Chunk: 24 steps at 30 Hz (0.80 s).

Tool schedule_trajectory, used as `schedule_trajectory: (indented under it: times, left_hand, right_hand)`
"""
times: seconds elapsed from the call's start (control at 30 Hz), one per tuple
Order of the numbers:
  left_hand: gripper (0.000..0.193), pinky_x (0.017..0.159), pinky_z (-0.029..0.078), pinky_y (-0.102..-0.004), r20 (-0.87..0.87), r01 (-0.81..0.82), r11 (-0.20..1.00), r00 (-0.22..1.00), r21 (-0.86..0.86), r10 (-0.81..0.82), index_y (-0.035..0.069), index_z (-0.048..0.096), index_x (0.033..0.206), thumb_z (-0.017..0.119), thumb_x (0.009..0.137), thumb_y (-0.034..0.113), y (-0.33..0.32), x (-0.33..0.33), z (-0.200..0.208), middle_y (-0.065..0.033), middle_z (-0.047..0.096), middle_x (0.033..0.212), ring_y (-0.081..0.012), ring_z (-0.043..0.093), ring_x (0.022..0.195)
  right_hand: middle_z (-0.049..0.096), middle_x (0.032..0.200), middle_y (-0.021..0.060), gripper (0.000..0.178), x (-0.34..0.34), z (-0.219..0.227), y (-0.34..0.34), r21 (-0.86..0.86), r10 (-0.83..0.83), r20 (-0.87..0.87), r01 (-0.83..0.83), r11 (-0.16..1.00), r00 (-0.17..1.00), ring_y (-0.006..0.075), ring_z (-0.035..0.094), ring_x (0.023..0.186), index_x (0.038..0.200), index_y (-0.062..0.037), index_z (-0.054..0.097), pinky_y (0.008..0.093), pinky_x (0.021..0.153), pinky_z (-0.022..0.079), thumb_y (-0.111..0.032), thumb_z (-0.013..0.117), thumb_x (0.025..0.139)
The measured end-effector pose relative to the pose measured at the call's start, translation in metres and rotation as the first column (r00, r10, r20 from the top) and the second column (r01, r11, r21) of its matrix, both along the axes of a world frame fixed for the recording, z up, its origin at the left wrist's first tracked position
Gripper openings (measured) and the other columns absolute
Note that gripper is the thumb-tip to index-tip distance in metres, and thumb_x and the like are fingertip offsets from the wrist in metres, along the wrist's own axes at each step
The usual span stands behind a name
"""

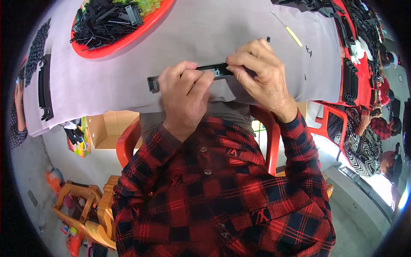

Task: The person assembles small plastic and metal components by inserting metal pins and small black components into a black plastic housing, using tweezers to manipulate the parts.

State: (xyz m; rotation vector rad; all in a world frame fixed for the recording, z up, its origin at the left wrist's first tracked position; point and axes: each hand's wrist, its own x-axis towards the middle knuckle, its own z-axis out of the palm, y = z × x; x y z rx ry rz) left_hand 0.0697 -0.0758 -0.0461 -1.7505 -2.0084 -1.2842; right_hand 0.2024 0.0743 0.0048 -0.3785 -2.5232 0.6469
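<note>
At table's near edge | left hand (184,92) and right hand (261,73) both grasping black strip (214,70) | bare table (205,30) beyond

Black plastic strip (188,76), red round tray (128,38), red-black plaid shirt (222,188)

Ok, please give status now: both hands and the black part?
Left hand and right hand both shut on long black plastic strip, held over grey table. Nothing blocking.

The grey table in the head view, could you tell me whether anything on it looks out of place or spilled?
Nothing looks spilled or damaged. Both hands, left hand and right hand, hold a long black plastic strip over the grey table. A few tiny black bits and a yellow-handled tool lie loose nearby, outside the red tray.
</note>
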Motion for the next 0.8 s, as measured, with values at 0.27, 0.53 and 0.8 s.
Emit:
schedule_trajectory:
  times: [0.27, 0.53, 0.8]
  left_hand:
    - [0.027, 0.087, 0.042, -0.0417, -0.005, -0.006, 1.000, 1.000, -0.020, 0.006, 0.009, 0.068, 0.101, 0.075, 0.076, 0.006, 0.002, 0.001, 0.001, -0.0032, 0.059, 0.093, -0.0291, 0.058, 0.100]
    - [0.036, 0.084, 0.041, -0.0440, -0.031, -0.023, 0.999, 0.999, 0.022, 0.023, 0.009, 0.065, 0.105, 0.068, 0.069, 0.002, 0.004, 0.002, -0.006, -0.0009, 0.056, 0.093, -0.0251, 0.056, 0.103]
    - [0.035, 0.084, 0.042, -0.0445, 0.008, -0.003, 0.999, 1.000, 0.049, 0.002, 0.008, 0.064, 0.105, 0.068, 0.071, 0.003, 0.004, 0.002, -0.007, -0.0022, 0.055, 0.095, -0.0253, 0.057, 0.104]
  right_hand:
    - [0.056, 0.087, -0.0027, 0.020, -0.003, -0.001, -0.018, 0.217, 0.043, 0.081, -0.060, 0.974, 0.996, 0.0206, 0.049, 0.085, 0.091, -0.0140, 0.069, 0.0352, 0.075, 0.037, -0.016, 0.076, 0.071]
    - [0.055, 0.087, -0.0012, 0.020, 0.001, -0.001, -0.033, 0.268, -0.112, 0.090, 0.084, 0.960, 0.990, 0.0210, 0.049, 0.084, 0.090, -0.0124, 0.069, 0.0363, 0.075, 0.036, -0.016, 0.075, 0.071]
    - [0.053, 0.089, 0.0016, 0.018, -0.007, 0.010, -0.051, 0.253, -0.263, 0.223, 0.204, 0.946, 0.939, 0.0244, 0.048, 0.088, 0.084, -0.0112, 0.067, 0.0385, 0.077, 0.035, -0.019, 0.076, 0.071]
